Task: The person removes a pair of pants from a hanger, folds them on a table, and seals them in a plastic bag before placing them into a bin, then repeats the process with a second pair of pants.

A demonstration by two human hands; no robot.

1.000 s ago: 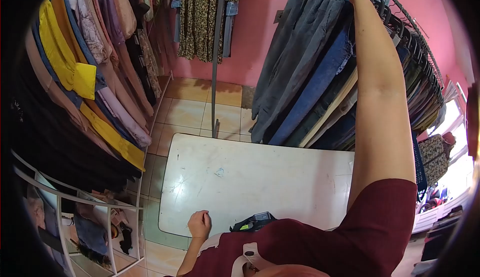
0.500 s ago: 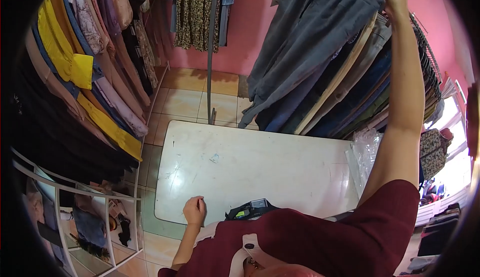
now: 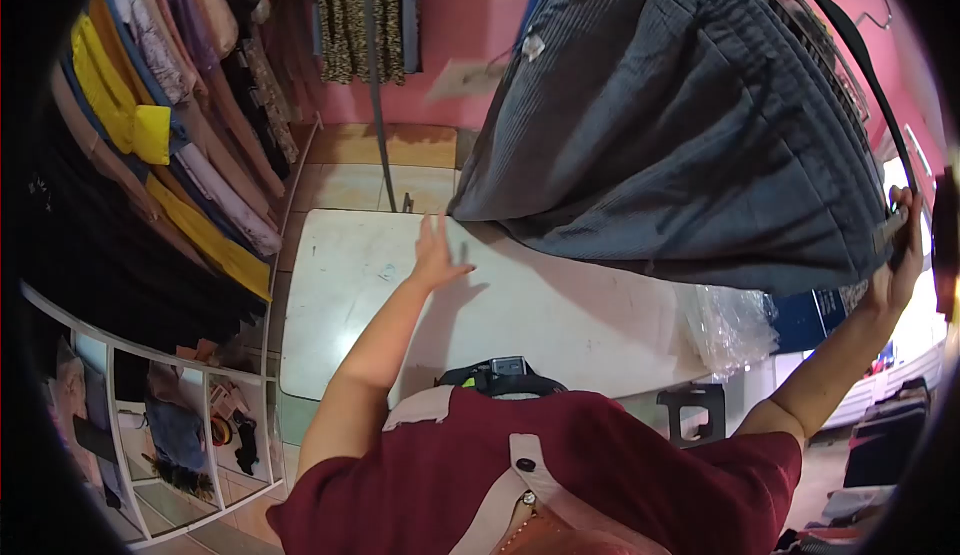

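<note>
Dark grey corduroy trousers (image 3: 650, 125) spread across the upper right, over the far part of the white table (image 3: 520, 325). My right hand (image 3: 903, 240) is closed at the waistband corner, where the trousers meet the end of a black hanger (image 3: 850, 45). Whether its fingers pinch the cloth, the hanger or both is hard to see. A blurred paper tag (image 3: 465, 80) swings out from the trousers' left side. My left hand (image 3: 437, 255) reaches over the table with fingers spread, holding nothing, close to the trousers' lower left edge.
Clear plastic wrapping (image 3: 730, 330) lies on the table's right end. A black bag-like item (image 3: 500, 375) sits at the near edge, against my body. Clothes crowd a rack (image 3: 150, 155) on the left, above shelving (image 3: 200, 435). A metal pole (image 3: 375, 85) stands behind the table.
The trousers have come off the right-hand rack area, closer to me and over the table. My right hand has moved down and right with them. My left hand has reached forward and opened.
</note>
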